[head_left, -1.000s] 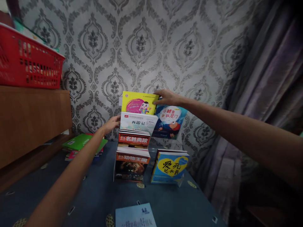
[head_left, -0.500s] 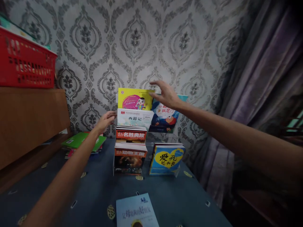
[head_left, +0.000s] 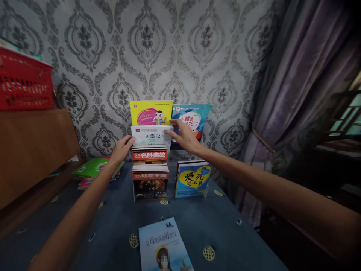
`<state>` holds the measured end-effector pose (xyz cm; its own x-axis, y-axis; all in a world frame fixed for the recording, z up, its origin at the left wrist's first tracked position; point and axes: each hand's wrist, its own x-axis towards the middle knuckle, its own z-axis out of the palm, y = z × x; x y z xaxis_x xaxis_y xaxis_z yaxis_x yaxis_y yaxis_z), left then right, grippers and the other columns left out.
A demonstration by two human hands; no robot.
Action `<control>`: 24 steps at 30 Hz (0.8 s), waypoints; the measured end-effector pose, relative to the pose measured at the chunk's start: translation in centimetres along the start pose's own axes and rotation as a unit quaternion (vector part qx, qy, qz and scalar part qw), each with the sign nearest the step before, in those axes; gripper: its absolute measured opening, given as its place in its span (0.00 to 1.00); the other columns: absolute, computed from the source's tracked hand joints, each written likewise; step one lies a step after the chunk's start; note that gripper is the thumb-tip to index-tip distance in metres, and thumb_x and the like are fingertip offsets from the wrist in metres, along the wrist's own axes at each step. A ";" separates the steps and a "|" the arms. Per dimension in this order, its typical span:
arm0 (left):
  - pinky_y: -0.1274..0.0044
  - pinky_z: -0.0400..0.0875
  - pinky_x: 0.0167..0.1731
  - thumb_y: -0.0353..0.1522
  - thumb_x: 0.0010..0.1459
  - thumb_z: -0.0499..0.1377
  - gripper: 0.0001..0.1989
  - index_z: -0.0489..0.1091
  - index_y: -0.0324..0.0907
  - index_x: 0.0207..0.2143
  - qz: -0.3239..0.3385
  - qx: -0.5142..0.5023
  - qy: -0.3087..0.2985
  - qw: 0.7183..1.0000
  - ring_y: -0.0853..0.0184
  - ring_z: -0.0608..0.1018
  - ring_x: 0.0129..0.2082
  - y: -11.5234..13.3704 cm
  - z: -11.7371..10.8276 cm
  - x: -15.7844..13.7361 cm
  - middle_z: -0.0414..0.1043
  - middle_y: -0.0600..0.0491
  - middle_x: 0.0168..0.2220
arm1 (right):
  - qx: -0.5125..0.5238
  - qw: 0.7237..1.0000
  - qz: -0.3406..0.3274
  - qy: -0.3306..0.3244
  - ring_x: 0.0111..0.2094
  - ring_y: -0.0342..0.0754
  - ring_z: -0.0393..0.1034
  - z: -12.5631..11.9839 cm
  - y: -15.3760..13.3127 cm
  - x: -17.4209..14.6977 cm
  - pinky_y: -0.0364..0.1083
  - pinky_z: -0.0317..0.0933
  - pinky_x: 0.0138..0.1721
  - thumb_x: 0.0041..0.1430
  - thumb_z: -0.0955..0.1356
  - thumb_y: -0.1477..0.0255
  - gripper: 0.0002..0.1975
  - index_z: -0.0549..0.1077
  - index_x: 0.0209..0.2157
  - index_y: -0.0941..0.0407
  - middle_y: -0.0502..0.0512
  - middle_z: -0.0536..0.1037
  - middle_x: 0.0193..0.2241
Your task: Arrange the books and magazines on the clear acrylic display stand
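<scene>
A white book with Chinese characters on its cover stands in a clear tiered rack, in front of a yellow book. My left hand closes at its left edge, thumb against the cover. On the opposite side my right hand pinches the upper right edge, its thumb in front and its fingers behind. Lower in the same column are the red-topped books and a dark animal book. Behind my right hand leans a blue fish book, partly covered by that hand.
A blue-and-yellow book fills the rack's lower right tier. On the dark cloth lies a light blue book, with a book pile farther left. A red basket sits on a wooden cabinet; a curtain hangs right.
My right hand has come down from above the yellow book to the white book's right edge. My left hand has closed on its left edge. The view has shifted slightly right.
</scene>
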<state>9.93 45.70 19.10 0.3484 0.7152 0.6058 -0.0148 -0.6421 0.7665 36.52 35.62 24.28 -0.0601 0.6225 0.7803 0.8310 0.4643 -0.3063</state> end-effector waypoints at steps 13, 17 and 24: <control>0.74 0.69 0.40 0.50 0.53 0.61 0.23 0.76 0.39 0.36 0.014 0.002 0.017 1.000 0.62 0.75 0.37 -0.9 0.6 0.3 0.77 0.53 0.33 | 0.033 0.997 0.064 -0.015 0.38 0.51 0.72 0.8 0.3 1.1 0.50 0.69 0.40 0.56 0.65 0.76 0.10 0.72 0.41 0.56 0.53 0.76 0.33; 0.73 0.69 0.40 0.51 0.53 0.61 0.24 0.75 0.39 0.37 0.011 -0.007 0.012 1.000 0.62 0.75 0.37 -1.0 0.7 0.5 0.77 0.53 0.34 | 0.048 0.997 0.060 -0.011 0.40 0.51 0.72 1.0 0.7 1.0 0.51 0.70 0.41 0.56 0.65 0.76 0.12 0.72 0.43 0.56 0.54 0.77 0.36; 0.72 0.71 0.41 0.53 0.52 0.61 0.26 0.74 0.38 0.36 0.001 0.001 0.002 1.000 0.61 0.76 0.38 -0.6 0.6 0.3 0.77 0.51 0.35 | 0.075 0.996 0.048 -0.013 0.40 0.51 0.73 1.5 1.5 0.2 0.53 0.71 0.44 0.57 0.65 0.76 0.18 0.67 0.50 0.56 0.55 0.77 0.37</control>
<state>10.61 46.07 18.69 0.3448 0.7148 0.6085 -0.0144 -0.6441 0.7648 36.95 37.40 23.21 -0.0016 0.6839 0.7296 0.7415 0.4903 -0.4580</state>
